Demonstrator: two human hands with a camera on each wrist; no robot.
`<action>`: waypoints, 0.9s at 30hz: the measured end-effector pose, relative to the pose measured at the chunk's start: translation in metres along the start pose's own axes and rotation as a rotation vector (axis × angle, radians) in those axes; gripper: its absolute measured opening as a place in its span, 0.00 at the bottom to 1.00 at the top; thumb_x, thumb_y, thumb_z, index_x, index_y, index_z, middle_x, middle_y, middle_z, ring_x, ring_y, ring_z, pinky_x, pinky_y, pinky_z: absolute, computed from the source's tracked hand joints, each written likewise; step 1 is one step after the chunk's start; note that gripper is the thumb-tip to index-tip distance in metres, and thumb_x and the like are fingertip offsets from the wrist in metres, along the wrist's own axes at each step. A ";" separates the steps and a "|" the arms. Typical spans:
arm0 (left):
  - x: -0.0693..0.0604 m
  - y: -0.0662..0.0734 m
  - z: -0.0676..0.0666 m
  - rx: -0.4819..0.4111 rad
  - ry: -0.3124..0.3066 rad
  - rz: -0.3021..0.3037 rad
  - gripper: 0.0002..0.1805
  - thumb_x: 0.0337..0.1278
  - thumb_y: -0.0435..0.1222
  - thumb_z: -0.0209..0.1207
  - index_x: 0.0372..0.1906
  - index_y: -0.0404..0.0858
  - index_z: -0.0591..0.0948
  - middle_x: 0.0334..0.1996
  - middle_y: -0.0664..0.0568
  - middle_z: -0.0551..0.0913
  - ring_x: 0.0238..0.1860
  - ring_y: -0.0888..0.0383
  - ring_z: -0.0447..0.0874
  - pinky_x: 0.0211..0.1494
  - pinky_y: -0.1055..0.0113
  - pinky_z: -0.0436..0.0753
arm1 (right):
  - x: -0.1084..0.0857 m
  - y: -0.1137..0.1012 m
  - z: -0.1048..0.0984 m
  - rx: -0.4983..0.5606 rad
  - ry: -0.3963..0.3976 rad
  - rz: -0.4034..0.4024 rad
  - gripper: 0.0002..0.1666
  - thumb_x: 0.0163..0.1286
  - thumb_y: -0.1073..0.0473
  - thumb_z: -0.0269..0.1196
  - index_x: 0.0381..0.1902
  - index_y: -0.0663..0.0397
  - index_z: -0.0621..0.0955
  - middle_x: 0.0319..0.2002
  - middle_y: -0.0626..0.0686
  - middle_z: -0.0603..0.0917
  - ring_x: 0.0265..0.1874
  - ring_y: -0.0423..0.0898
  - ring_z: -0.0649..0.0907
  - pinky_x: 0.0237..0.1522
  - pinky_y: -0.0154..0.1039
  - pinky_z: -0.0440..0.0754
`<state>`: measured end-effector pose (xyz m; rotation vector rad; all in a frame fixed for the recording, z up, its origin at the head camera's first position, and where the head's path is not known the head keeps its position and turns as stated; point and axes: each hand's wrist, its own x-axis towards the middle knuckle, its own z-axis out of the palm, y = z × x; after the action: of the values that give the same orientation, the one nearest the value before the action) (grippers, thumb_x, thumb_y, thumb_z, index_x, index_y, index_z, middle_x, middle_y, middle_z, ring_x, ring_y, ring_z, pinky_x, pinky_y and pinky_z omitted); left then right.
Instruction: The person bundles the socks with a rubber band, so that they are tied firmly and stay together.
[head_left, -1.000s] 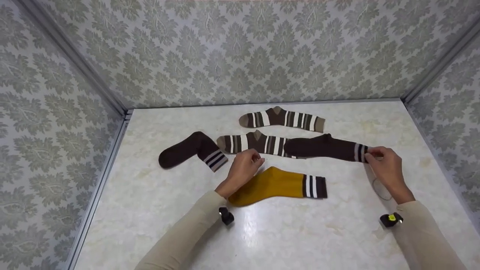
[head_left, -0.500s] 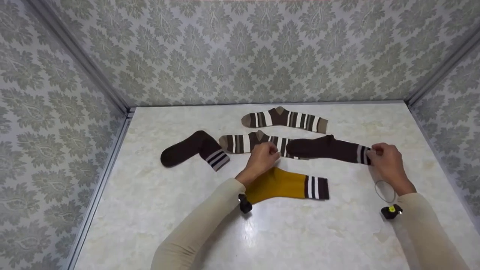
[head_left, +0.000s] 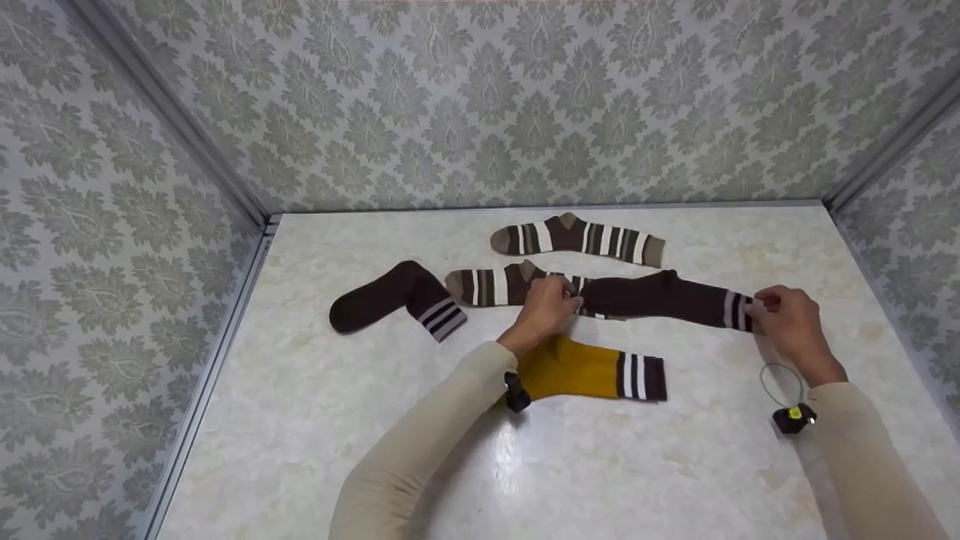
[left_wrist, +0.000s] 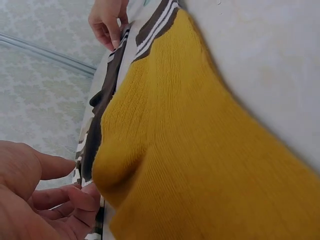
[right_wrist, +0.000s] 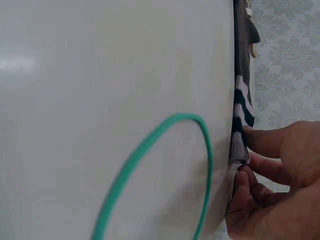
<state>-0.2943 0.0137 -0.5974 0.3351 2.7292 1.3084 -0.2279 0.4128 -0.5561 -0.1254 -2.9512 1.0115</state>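
A dark brown sock (head_left: 637,297) with a grey-and-black striped cuff lies across part of a striped sock (head_left: 487,288). My right hand (head_left: 791,322) pinches its cuff between thumb and fingers; in the right wrist view the cuff (right_wrist: 241,120) sits at the thumb tip. At the toe end is my left hand (head_left: 544,309), beside the overlap of the two socks. The left wrist view shows its thumb (left_wrist: 55,166) and fingers bent but apart, close to the dark toe. Below that hand lies a mustard sock (head_left: 577,369), its toe hidden by the left arm.
Another dark brown sock (head_left: 375,296), bent at the heel, lies to the left. A second striped sock (head_left: 577,238) lies at the back, near the patterned wall (head_left: 480,97). A green cord loop (right_wrist: 145,145) hangs by the right wrist. All socks rest on a pale marbled table (head_left: 615,472).
My left hand has moved right, across the striped sock, to the toe of the dark brown sock. The right hand stays at the cuff. The view has shifted slightly.
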 end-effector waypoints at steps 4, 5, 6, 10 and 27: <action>0.011 -0.001 0.013 0.008 -0.026 0.020 0.09 0.74 0.37 0.70 0.34 0.40 0.92 0.28 0.57 0.88 0.29 0.61 0.83 0.35 0.67 0.82 | -0.002 0.002 -0.001 -0.006 0.001 0.011 0.25 0.85 0.62 0.61 0.65 0.82 0.76 0.58 0.79 0.78 0.57 0.75 0.79 0.56 0.67 0.79; 0.013 -0.001 0.016 0.012 -0.032 0.017 0.10 0.74 0.37 0.70 0.32 0.41 0.91 0.27 0.58 0.86 0.27 0.62 0.81 0.34 0.67 0.80 | -0.002 0.003 -0.001 -0.006 0.002 0.011 0.24 0.85 0.62 0.61 0.65 0.82 0.76 0.57 0.79 0.78 0.57 0.75 0.79 0.56 0.67 0.80; 0.015 0.000 0.018 0.015 -0.033 0.014 0.12 0.75 0.38 0.70 0.31 0.41 0.90 0.25 0.58 0.85 0.26 0.62 0.80 0.32 0.67 0.78 | -0.003 0.003 -0.001 -0.006 0.001 0.010 0.24 0.85 0.62 0.61 0.64 0.82 0.76 0.57 0.78 0.78 0.56 0.74 0.79 0.55 0.66 0.80; 0.018 0.003 0.022 0.053 -0.008 -0.020 0.17 0.76 0.40 0.69 0.26 0.43 0.83 0.22 0.57 0.78 0.24 0.59 0.72 0.30 0.65 0.72 | -0.003 0.002 0.001 -0.005 0.010 -0.019 0.24 0.85 0.62 0.62 0.64 0.83 0.77 0.56 0.78 0.78 0.55 0.73 0.80 0.53 0.65 0.80; 0.013 0.008 0.018 0.033 -0.008 -0.051 0.07 0.68 0.35 0.74 0.36 0.45 0.86 0.36 0.59 0.85 0.40 0.58 0.84 0.46 0.61 0.84 | -0.010 -0.008 0.007 -0.027 0.109 -0.055 0.12 0.81 0.64 0.65 0.52 0.71 0.82 0.46 0.71 0.86 0.45 0.64 0.86 0.38 0.33 0.75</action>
<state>-0.3029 0.0354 -0.6024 0.2719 2.7364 1.2474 -0.2192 0.4015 -0.5561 -0.0966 -2.8544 0.9269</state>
